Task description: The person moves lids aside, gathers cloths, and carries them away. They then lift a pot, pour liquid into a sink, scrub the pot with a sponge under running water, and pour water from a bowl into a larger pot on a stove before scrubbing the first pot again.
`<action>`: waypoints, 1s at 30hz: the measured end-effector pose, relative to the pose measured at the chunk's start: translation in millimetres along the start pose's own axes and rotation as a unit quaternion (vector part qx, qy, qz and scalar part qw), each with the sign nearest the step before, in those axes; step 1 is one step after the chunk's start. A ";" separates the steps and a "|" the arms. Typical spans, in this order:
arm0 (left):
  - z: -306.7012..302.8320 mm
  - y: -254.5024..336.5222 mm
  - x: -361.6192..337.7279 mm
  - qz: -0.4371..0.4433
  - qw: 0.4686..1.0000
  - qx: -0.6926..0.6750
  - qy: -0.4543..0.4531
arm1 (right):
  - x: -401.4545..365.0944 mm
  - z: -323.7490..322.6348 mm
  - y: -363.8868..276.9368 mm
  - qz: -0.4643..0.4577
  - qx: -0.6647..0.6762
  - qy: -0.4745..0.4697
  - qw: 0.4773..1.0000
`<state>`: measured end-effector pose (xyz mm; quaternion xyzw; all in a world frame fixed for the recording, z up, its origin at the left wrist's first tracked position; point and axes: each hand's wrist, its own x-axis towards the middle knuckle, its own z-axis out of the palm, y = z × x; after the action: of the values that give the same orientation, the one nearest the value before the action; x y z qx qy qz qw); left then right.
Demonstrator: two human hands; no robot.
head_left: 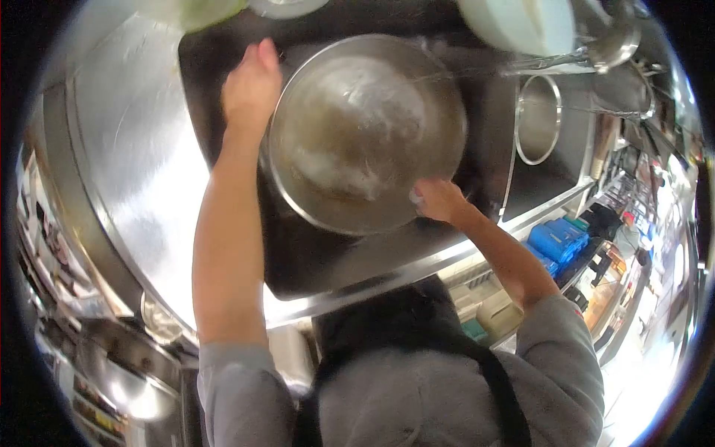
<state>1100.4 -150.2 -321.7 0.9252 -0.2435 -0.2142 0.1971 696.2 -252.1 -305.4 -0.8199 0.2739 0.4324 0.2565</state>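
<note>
A large round metal bowl (313, 197) sits in the dark sink (313, 261), with cloudy, brownish liquid inside. My left hand (252, 83) is closed at the bowl's upper left rim; the part it grips is mostly hidden behind the hand. At the lower right, my right hand (441, 200) is closed just over the inside edge of the bowl. Something small and whitish shows at its fingertips, too little to name.
A smaller round metal container (538, 123) stands in the sink compartment on the right. A pale container (521, 26) and a metal ladle-like utensil (614, 48) are at the upper right. A steel counter (134, 127) lies left; blue boxes (557, 240) are lower right.
</note>
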 end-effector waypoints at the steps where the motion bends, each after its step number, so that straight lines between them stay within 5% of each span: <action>1: 2.3 -2.0 0.9 0.004 1.000 0.012 0.003 | 2.5 14.6 -16.2 -0.016 0.022 -0.033 0.999; 6: 1.4 -1.5 -5.0 0.018 0.999 -0.003 0.035 | 59.1 44.5 -123.7 -0.116 0.235 -0.105 0.959; 10: 3.6 -1.4 -4.0 0.025 0.998 0.008 0.053 | 133.4 -3.9 -186.2 -0.218 0.284 0.043 0.933; 12: 3.4 -0.3 -4.3 0.011 0.999 0.013 0.050 | 160.7 -27.4 -168.9 -0.173 0.281 0.096 0.939; 14: 3.3 0.9 -5.1 0.007 0.999 0.019 0.046 | 165.8 -62.5 -131.6 0.010 0.336 0.118 0.934; 16: 1.5 2.0 -5.4 0.011 0.999 0.023 0.043 | 199.6 -49.9 -53.6 -0.050 0.513 0.144 0.845; 17: 0.6 2.2 -2.3 -0.009 0.999 0.033 0.017 | 197.2 -61.2 -44.0 0.020 0.509 0.203 0.836; 20: 10.4 -3.7 -3.2 0.071 0.988 0.000 0.136 | 242.5 -52.8 -47.1 -0.022 0.466 0.331 0.820; 22: -5.7 13.3 -15.3 0.062 0.993 0.006 0.105 | 237.8 -81.3 -111.3 -0.014 0.256 0.286 0.923; 24: -1.7 10.4 -14.2 0.071 0.990 0.005 0.121 | 286.4 -60.6 -155.6 -0.034 0.149 0.176 0.972; 28: 11.7 -4.1 -2.1 0.086 0.986 0.023 0.142 | 232.0 -19.8 -181.8 -0.196 0.169 0.204 0.944; 30: 8.9 -1.3 -3.4 0.066 0.988 0.023 0.136 | 204.8 14.8 -183.1 -0.210 0.283 0.050 0.934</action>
<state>1093.8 -149.8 -328.6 0.9317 -0.2800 -0.0675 0.2212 908.1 -157.4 -453.1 -0.7729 0.2188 0.2313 0.5488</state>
